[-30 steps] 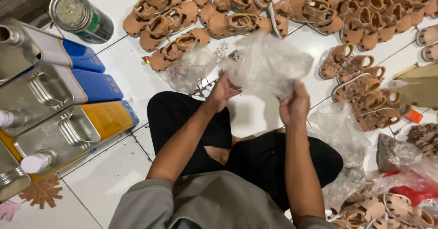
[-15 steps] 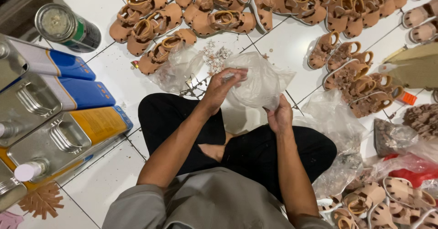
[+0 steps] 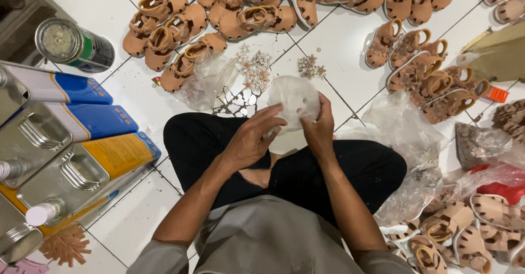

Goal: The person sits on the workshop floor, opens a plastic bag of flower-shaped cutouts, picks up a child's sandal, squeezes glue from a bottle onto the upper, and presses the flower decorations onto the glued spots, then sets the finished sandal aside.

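I sit cross-legged on a white tiled floor. Both hands hold a crumpled clear plastic bag above my knees. My left hand grips its lower left side, fingers curled into the plastic. My right hand pinches its right edge. Just beyond the bag, small flower-shaped cut-outs and a second little heap lie scattered on the tiles.
Several tan child sandals spread across the far floor and more sandals to the right. Metal rectangular cans and a round tin stand on the left. Loose plastic bags and more sandals crowd the right.
The bag was spread wide and held high; it has come down toward my lap and is now bunched small between both hands. Little cut-outs now lie on the tiles ahead.
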Demonstrator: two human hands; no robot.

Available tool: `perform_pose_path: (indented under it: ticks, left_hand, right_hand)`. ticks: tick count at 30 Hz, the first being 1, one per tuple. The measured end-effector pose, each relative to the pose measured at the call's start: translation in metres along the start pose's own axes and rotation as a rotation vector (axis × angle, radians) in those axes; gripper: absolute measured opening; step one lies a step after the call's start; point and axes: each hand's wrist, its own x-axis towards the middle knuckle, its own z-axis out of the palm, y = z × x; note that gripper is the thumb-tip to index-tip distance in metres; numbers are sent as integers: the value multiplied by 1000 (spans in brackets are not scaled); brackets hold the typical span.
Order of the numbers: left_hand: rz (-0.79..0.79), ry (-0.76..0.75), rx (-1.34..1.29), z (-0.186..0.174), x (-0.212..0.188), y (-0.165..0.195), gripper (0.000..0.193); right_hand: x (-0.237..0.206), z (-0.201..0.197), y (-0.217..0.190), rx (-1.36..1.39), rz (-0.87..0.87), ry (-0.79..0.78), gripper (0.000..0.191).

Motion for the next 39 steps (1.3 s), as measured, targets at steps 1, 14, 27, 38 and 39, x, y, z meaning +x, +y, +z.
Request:
perform_pose_path:
  ticks: [1, 14, 27, 38, 39]
  left_hand:
    - [35, 50, 52, 1, -3, 1, 21]
    - [-139, 310, 359, -49, -10, -54, 43]
    - [-293, 85, 658, -188, 41, -68, 23]
    - [-95, 148, 226, -214, 38, 70, 32]
    - [-79, 136, 224, -212, 35, 80, 30]
  right_hand:
    - [1, 3, 2, -10, 33, 48, 50]
    - [2, -253, 106, -20, -149, 617, 27]
    - [-104, -332, 102, 67, 178, 1011, 13]
    - [-11, -30, 36, 296, 274, -157, 45]
    - [-10, -4, 37, 394, 404, -249, 52]
